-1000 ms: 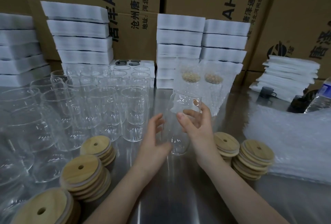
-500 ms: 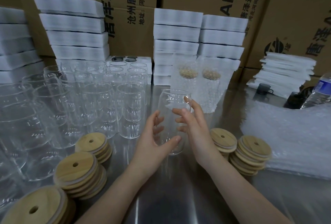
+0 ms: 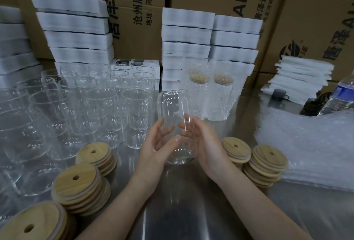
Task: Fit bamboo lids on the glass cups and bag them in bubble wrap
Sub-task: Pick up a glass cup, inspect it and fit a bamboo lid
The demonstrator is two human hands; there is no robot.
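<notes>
A clear glass cup [image 3: 173,105] without a lid stands upright at the centre, held between both hands just above the steel table [image 3: 191,191]. My left hand [image 3: 157,145] grips its lower left side, thumb across the front and fingers behind. My right hand [image 3: 205,140] wraps its right side, fingers showing through the glass. Stacks of bamboo lids with straw holes sit to the left [image 3: 76,180] and the right [image 3: 268,161]. A pile of bubble wrap bags [image 3: 310,143] lies at the right. Two lidded cups in bubble wrap [image 3: 198,94] stand behind.
Several bare glass cups [image 3: 95,105] crowd the left half of the table. White foam stacks [image 3: 187,34] and cardboard boxes [image 3: 138,0] line the back. A water bottle [image 3: 341,97] and a small dark cup [image 3: 278,95] are at the far right.
My left hand, apart from the cup a second ago, has closed onto its lower side. My right hand has slid from the rim down to the cup's middle.
</notes>
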